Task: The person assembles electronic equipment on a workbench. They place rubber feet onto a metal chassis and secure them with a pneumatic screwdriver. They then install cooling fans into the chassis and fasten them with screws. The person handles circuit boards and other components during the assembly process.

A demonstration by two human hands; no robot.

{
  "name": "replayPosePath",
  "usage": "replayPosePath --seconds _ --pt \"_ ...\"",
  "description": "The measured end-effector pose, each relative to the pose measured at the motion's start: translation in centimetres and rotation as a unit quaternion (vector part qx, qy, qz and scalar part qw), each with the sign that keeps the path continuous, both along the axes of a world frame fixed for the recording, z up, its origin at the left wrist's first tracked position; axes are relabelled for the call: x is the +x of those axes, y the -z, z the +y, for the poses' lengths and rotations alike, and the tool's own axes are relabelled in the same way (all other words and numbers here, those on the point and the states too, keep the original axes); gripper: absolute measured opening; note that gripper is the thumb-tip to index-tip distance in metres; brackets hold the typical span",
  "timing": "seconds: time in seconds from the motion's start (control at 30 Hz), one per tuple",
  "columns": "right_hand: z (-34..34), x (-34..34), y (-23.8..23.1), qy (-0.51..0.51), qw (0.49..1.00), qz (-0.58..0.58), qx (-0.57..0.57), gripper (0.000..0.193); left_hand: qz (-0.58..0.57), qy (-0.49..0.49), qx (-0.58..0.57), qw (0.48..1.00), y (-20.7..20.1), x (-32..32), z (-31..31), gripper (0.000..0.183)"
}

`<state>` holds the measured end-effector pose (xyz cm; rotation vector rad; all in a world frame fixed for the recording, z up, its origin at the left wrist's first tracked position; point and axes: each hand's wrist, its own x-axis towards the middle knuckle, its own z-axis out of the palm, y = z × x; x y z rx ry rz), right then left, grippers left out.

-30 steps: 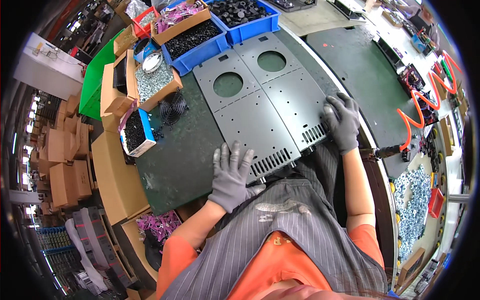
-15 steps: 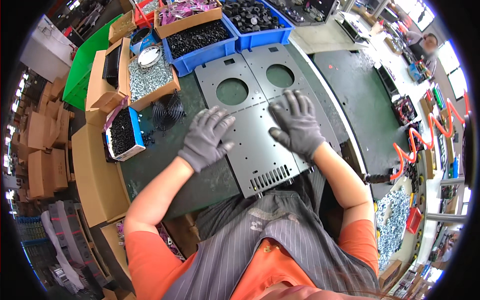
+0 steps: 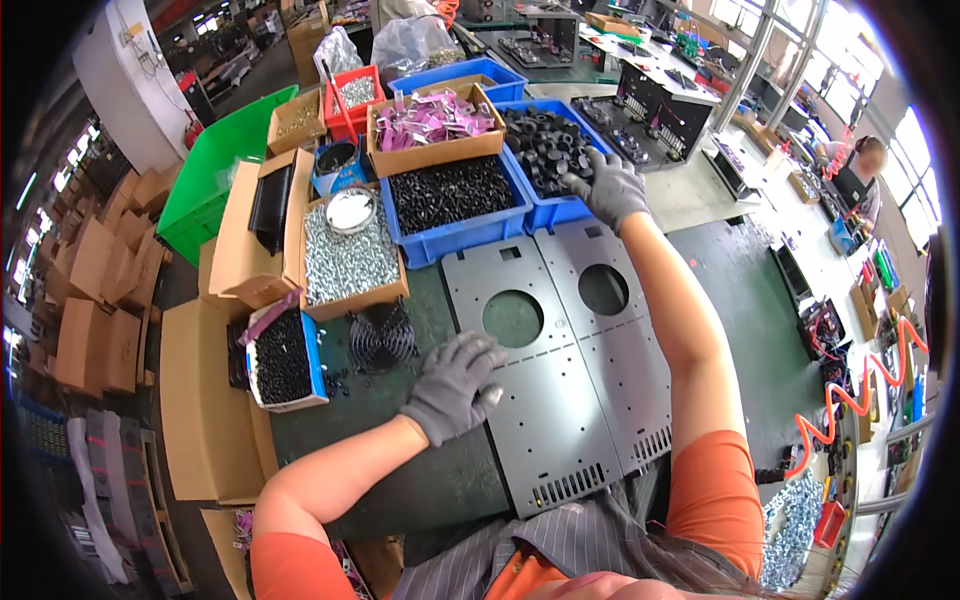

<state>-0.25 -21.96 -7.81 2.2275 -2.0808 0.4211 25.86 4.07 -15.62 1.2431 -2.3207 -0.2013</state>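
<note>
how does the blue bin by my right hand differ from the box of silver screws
The bin is blue; the box is brown cardboard. The bin holds chunky black parts; the box holds small silver screws. Your right hand is at the bin, while a round white dish sits in the box. Both are open-topped and hold loose parts.

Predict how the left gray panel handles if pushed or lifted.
The left gray panel is probably stiff: its straight edges and clean-cut holes suggest sheet metal. Its smooth, slightly glossy face may be slippery. Lying broad and flat, it would likely slide rather than roll.
</note>
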Motion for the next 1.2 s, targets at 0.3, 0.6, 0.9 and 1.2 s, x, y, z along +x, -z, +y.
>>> replayPosePath --seconds 0.3,0.6,0.9,1.2 --pt "-3.4 3.1 -1.0 0.070 0.990 -0.025 0.124 0.100 -0.020 -0.016 0.047 0.999 -0.5 0.1 0.1 0.041" --pt "-5.6 1.4 1.0 -0.028 0.997 -0.028 0.069 0.078 -0.013 -0.011 0.040 0.999 0.3 -0.1 -0.2 0.042" --pt "-6.6 0.4 1.0 -0.052 0.993 -0.042 0.095 0.070 -0.014 -0.020 0.037 0.999 0.2 -0.4 -0.2 0.042" --pt "-7.6 0.6 1.0 -0.098 0.983 -0.116 0.102 0.065 -0.012 -0.017 0.038 0.999 0.2 -0.3 -0.1 0.043"
